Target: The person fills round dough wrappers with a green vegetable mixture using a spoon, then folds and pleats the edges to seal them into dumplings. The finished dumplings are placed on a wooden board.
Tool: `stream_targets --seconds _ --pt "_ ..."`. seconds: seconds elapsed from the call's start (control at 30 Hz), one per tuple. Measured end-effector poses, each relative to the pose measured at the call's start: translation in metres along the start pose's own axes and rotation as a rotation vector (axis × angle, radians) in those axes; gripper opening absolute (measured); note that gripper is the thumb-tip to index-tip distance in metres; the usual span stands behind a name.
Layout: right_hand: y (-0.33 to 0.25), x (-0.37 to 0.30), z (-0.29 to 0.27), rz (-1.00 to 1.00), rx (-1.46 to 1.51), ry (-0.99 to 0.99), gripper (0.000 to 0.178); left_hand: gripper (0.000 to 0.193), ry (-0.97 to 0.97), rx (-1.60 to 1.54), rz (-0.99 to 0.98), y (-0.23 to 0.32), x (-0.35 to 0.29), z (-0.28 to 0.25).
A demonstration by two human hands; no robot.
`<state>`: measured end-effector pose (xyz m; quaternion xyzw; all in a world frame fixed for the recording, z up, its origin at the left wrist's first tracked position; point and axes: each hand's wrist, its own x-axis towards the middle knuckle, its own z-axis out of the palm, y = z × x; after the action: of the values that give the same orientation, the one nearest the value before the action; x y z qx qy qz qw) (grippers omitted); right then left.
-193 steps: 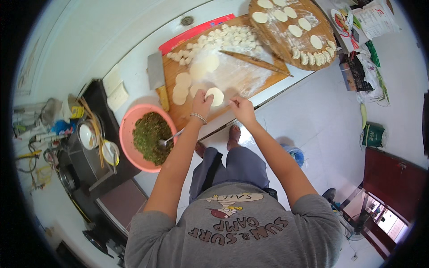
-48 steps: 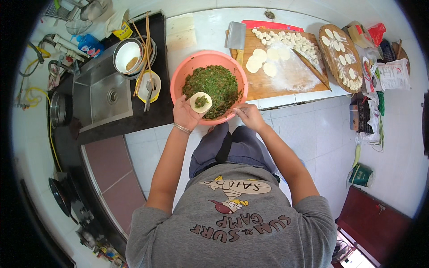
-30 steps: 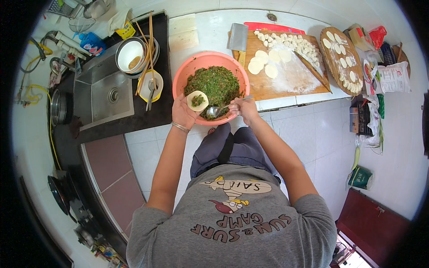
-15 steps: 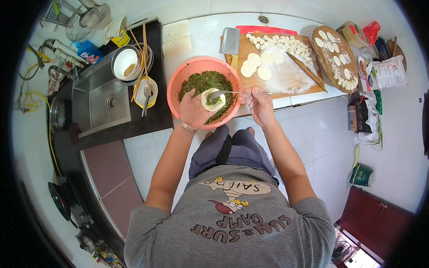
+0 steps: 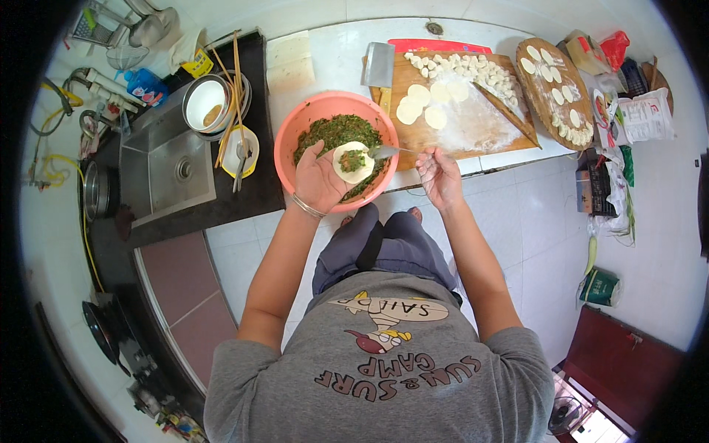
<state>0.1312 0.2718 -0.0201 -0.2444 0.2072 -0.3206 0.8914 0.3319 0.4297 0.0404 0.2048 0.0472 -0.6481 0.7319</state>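
Observation:
My left hand (image 5: 319,179) is over the pink basin (image 5: 284,122), palm up, and bears a round dumpling wrapper (image 5: 347,176). A mound of green filling (image 5: 354,160) sits in the middle of the wrapper. Between its fingertips, my right hand (image 5: 441,179) pinches the thin handle of a metal spoon (image 5: 384,152). The spoon's head is at the right edge of the wrapper, over the basin. More chopped green filling (image 5: 336,131) lies in the basin, partly hidden by my left hand.
On the floured wooden board (image 5: 484,140) lie flat wrappers (image 5: 410,110), small dough pieces (image 5: 473,68) and a rolling pin (image 5: 506,114). A cleaver (image 5: 379,65) lies at its left. Right of it, a round board (image 5: 550,87) holds more wrappers. The sink (image 5: 159,166) is left, near stacked bowls (image 5: 207,103).
My right hand has drawn the spoon to the right, off the middle of the wrapper. The filling now shows as a fuller mound there. My left hand has hardly moved.

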Motion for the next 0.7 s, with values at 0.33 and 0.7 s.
stream_targets --seconds 0.33,0.7 --pt "0.008 0.000 0.054 -0.105 -0.502 0.091 0.028 0.056 0.090 0.140 0.098 -0.002 0.003 -0.008" --pt "-0.008 0.007 0.048 -0.257 -0.700 0.143 0.023 0.050 0.226 0.018 0.147 0.015 -0.008 -0.048"
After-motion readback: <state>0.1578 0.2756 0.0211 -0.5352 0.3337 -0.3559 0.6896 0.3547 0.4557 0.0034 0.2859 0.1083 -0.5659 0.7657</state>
